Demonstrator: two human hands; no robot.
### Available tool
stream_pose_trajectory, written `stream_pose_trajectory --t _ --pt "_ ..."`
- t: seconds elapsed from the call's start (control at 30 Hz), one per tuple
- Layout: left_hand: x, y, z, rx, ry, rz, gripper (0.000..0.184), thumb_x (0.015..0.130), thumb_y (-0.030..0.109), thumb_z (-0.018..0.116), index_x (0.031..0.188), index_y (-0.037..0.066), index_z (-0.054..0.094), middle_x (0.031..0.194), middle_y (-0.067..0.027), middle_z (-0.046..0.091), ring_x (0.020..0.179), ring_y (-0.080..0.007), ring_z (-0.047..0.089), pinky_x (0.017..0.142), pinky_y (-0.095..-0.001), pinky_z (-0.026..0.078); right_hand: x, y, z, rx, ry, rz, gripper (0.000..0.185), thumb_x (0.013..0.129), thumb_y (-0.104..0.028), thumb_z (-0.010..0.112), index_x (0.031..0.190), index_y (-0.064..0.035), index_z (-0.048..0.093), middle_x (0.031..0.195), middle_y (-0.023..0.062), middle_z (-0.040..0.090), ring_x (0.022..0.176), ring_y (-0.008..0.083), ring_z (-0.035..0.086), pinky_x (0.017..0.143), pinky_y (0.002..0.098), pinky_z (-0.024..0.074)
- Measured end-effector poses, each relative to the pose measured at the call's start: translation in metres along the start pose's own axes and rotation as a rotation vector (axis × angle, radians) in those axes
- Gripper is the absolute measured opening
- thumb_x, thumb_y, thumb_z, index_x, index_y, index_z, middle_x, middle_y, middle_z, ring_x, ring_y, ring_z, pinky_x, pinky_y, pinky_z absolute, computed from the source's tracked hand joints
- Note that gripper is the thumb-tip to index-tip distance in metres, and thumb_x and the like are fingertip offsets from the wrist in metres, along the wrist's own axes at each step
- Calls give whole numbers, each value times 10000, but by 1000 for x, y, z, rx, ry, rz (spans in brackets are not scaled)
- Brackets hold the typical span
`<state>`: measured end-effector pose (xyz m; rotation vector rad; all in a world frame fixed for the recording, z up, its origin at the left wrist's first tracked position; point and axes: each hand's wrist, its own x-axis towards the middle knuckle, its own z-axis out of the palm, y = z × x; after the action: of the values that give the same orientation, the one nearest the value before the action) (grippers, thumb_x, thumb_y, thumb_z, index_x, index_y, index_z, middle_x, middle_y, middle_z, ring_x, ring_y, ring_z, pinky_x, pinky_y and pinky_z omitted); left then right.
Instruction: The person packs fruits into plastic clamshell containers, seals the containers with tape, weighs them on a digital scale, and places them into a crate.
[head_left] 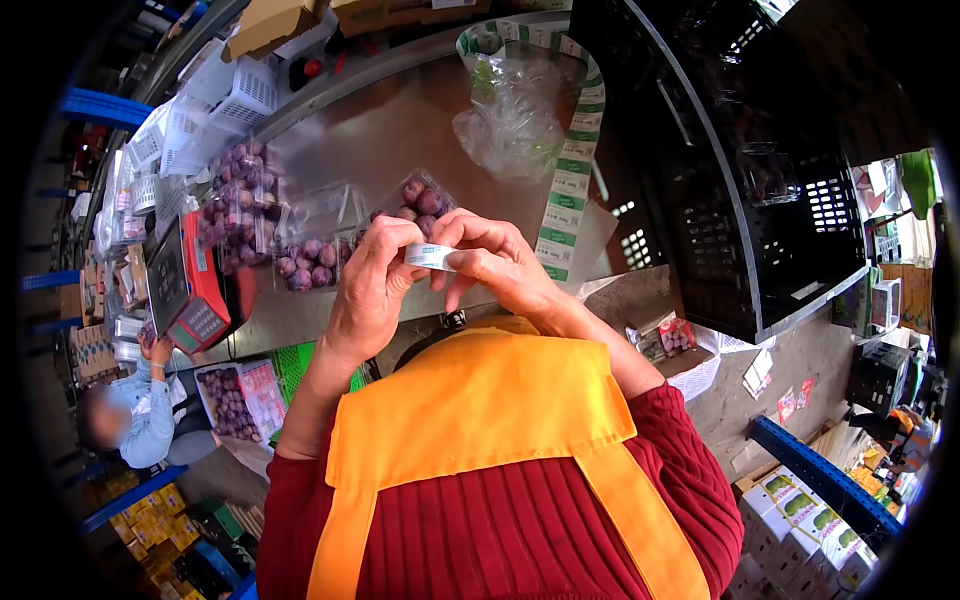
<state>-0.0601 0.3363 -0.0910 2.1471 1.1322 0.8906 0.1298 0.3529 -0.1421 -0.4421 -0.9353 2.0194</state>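
Close to my chest, a small white and pale-blue label [430, 257] is stretched between both hands. My left hand [375, 275] pinches its left end, and the fingers of my right hand [500, 265] are closed on its right end. Just beyond my fingers, a clear plastic box of plums [420, 198] sits on the metal table, partly hidden by my hands. Left of it is another clear box with plums [308, 265], its lid [325, 208] raised. A long strip of green and white labels [566, 190] runs along the table's right side.
A crumpled clear plastic bag [515, 115] lies on the metal table [400, 120]. More packed plums [240, 190] are stacked beside a red scale [197, 300] at left. Black crates [720, 190] rise at right. Another person [150, 415] sits at lower left near a crate of plums [228, 402].
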Motion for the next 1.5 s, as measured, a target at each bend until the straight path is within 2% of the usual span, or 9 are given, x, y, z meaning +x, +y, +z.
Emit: stream_pose_trajectory --t 0.13,0.23,0.33,0.47,0.67,0.87,0.97,1.3,1.5 --pt "-15 -14 19 -311 101 -112 169 1011 168 526 1088 20 497 992 -55 529 866 -139 544 759 -299 495 -1 4 3 -11 -16 -43 130 879 -56 542 927 34 622 1082 89 520 813 179 645 658 311 598" --pt "-19 -12 20 -371 143 -178 188 1015 188 520 1086 14 502 994 -56 534 853 -140 551 762 -302 497 -4 3 7 -6 4 -30 180 837 -18 508 947 49 635 1112 101 520 824 186 654 697 333 599" --pt "-16 -9 15 -202 129 -95 161 1001 148 534 1080 8 521 990 -74 540 848 -164 565 759 -300 501 -5 1 4 93 -20 11 237 815 -37 487 969 57 640 1127 124 544 769 188 664 680 325 586" --pt "-13 -8 7 127 100 90 166 932 21 581 1090 5 534 991 -112 546 850 -217 586 740 -315 510 -3 -10 3 -240 -39 26 207 855 -65 476 943 40 631 1089 117 588 614 168 641 598 284 541" --pt "-12 0 1 178 68 89 240 884 -61 584 1110 9 543 1000 -128 558 879 -261 603 727 -354 518 -3 -2 9 -72 -53 44 141 886 -55 455 936 22 562 1032 103 611 612 167 647 593 288 566" --pt "-17 1 4 174 99 80 269 866 -85 582 1114 9 542 1002 -131 557 871 -272 602 730 -356 521 -10 -3 11 172 -75 157 149 913 -63 463 1030 12 517 967 139 636 716 249 713 603 305 595" --pt "-17 2 5 188 90 96 301 844 -110 584 1115 13 539 1000 -132 558 872 -268 602 731 -356 519 -9 -3 10 65 -75 151 131 931 -64 483 1038 7 513 1040 124 604 754 241 716 596 309 596" --pt "-15 2 7 128 116 81 268 848 -97 590 1085 16 541 984 -125 563 878 -274 601 742 -350 511 -8 13 9 93 -80 31 137 930 -38 443 1034 16 512 970 141 620 804 256 717 661 322 605" --pt "-15 1 5 136 74 43 246 861 -77 586 1086 12 542 992 -130 568 883 -275 606 750 -357 514 -4 5 11 45 -2 142 143 957 -129 502 1004 6 521 958 115 617 800 241 720 632 315 601"
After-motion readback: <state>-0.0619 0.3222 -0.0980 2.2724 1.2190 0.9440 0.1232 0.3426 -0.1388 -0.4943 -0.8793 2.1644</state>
